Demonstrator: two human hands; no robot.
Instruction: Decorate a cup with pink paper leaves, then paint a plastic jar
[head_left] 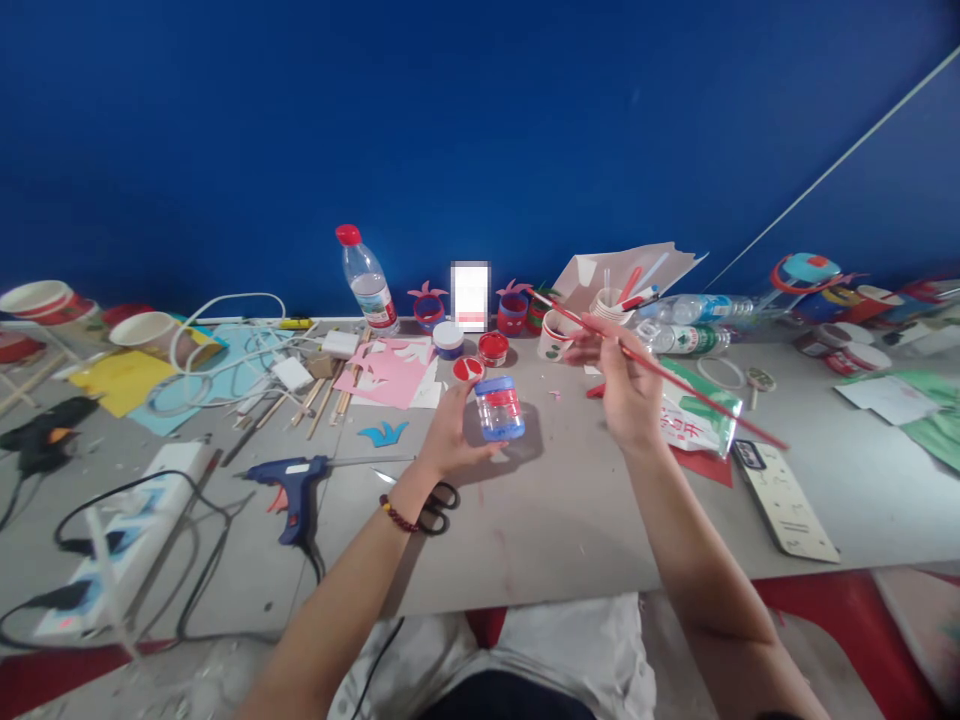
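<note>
My left hand [450,430] is wrapped round a small clear plastic cup [500,412], tilted above the table. Blue paint rings both its ends, and a red patch covers part of its side. My right hand [628,395] grips a long red paintbrush [701,397] by its handle. The brush tip points up and left, apart from the cup, near a paper cup [556,338]. Beyond the held cup are an open jar of red paint [493,349], a red-smeared lid [468,370] and a white-topped jar of blue paint [448,341].
Scissors [436,510] lie beneath my left wrist. A blue glue gun [291,490] and a power strip [127,540] with cables occupy the left. A water bottle [371,290] stands behind pink paper [386,370]. To the right are a phone [787,505] and plastic bottles [686,337].
</note>
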